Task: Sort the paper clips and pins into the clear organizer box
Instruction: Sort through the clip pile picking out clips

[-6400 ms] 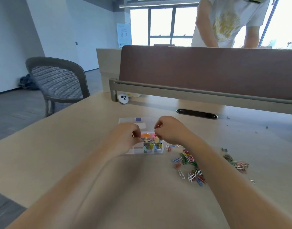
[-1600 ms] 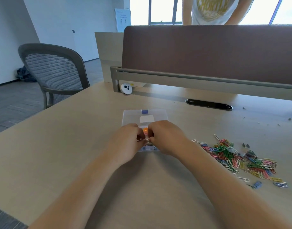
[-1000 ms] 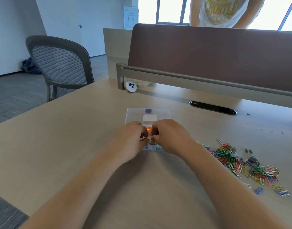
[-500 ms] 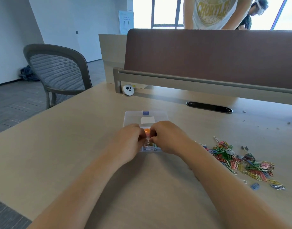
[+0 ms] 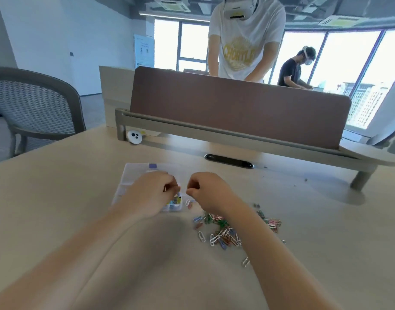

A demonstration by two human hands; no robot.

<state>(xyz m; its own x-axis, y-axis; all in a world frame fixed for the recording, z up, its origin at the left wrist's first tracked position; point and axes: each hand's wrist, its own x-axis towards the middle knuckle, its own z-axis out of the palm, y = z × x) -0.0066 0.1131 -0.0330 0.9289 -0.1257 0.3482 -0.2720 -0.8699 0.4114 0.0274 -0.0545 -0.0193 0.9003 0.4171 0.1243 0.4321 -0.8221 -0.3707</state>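
Both hands have parted over my organizer box [image 5: 134, 175]; right hand [image 5: 208, 191] and left hand [image 5: 150, 193] grips curled, contents indiscernible; paper clips [image 5: 223, 233] light, slippery: pinch edgewise.

Daylit interior, brightest at the windows [image 5: 357, 70] behind the brown divider [image 5: 236, 110], where panes are blown out to near white and a standing person in a white shirt [image 5: 243, 39] is backlit. Soft, broad shadow on the pale tabletop [image 5: 58, 186] beneath and between the forearms, falling toward the camera; faint sheen only on the clear organizer box [image 5: 134, 175]. Overall slight softness and motion smear, fine detail of the paper clips [image 5: 223, 233] lost, with wide-angle bowing of the divider rail, the chair [image 5: 33, 108] and the window frames toward the edges.
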